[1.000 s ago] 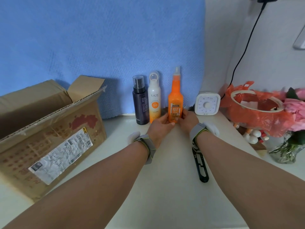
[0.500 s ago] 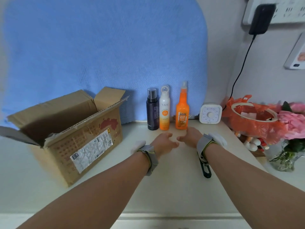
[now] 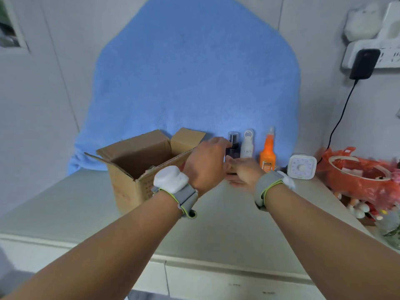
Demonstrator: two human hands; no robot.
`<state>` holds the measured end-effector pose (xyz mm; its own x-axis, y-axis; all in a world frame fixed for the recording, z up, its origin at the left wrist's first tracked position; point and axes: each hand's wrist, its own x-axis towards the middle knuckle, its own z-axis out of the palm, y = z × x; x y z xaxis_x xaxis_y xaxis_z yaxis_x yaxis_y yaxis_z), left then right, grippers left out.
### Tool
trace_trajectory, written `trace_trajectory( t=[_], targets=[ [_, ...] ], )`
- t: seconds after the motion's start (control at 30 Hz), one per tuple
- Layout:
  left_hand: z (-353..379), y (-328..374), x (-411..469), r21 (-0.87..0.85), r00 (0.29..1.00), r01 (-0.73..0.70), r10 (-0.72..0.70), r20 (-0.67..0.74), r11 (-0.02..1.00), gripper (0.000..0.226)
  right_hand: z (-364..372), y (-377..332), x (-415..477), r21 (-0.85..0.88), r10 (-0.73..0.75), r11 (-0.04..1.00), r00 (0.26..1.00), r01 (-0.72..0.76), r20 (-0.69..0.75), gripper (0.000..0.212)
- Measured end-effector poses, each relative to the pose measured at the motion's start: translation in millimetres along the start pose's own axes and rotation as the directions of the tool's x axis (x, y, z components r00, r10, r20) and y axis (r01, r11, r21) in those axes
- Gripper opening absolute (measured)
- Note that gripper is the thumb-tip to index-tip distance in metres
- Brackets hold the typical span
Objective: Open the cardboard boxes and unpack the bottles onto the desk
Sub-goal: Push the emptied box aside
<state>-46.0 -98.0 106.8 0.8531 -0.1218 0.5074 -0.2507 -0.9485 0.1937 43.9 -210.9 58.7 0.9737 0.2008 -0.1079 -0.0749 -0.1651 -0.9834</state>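
Note:
An open cardboard box [image 3: 138, 152] stands on the white desk [image 3: 65, 202], flaps up, its inside in shadow. Three bottles stand in a row against the blue cloth: a dark bottle [image 3: 234, 148], a white spray bottle [image 3: 248, 145] and an orange bottle [image 3: 268, 158]. My left hand [image 3: 205, 164] hovers in front of the box's right side and the dark bottle, back towards me, holding nothing that shows. My right hand [image 3: 243, 174] is just right of it, fingers stretched leftwards, low in front of the bottles. The lower parts of the dark and white bottles are hidden behind my hands.
A white timer [image 3: 302, 167] sits right of the orange bottle. An orange plastic bag [image 3: 357, 182] with a white ring and small items fills the desk's right end. A black charger [image 3: 364, 63] hangs cabled from a wall socket. Drawer fronts lie below the desk edge.
Both hands let go of the orange bottle, drew back, then rose and shifted left towards the box and dark bottle. The view pulled back and tilted up.

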Motion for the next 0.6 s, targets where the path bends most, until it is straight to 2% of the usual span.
trace_trajectory(
  t=[0.07,0.17,0.23,0.33,0.4,0.47,0.53,0.6],
  targets=[
    [-19,-11,-5,0.198,0.998,0.043,-0.034,-0.051,0.979,0.051,14,-10,-6,0.06,0.033,0.998,0.997,-0.037,0.071,0.038],
    [-39,-35,-10,0.389,0.955,0.28,-0.298,-0.017,0.877,0.043,33,-21,-14,0.112,0.082,0.989,0.983,-0.1,0.161,0.057],
    [-46,-51,-20,0.424,0.911,0.318,-0.397,0.113,0.848,0.03,47,-26,-18,0.117,0.124,0.981,0.966,-0.153,0.225,0.071],
    [-44,-66,-37,0.389,0.875,0.295,-0.41,0.258,0.873,0.026,68,-32,-27,0.103,0.186,0.969,0.94,-0.223,0.285,0.087],
    [-44,-69,-46,0.298,0.872,0.288,-0.378,0.311,0.91,0.032,80,-35,-33,0.073,0.204,0.969,0.934,-0.235,0.294,0.08],
    [-50,-70,-52,0.207,0.85,0.263,-0.328,0.413,0.942,0.051,90,-35,-38,0.06,0.219,0.968,0.939,-0.243,0.266,0.056],
    [-60,-70,-57,0.154,0.82,0.276,-0.315,0.477,0.949,0.066,96,-32,-45,0.125,0.226,0.955,0.932,-0.27,0.282,0.034],
    [-73,-73,-63,0.062,0.82,0.334,-0.322,0.473,0.941,0.069,100,-30,-54,0.199,0.161,0.951,0.929,-0.236,0.333,0.025]
  ],
)
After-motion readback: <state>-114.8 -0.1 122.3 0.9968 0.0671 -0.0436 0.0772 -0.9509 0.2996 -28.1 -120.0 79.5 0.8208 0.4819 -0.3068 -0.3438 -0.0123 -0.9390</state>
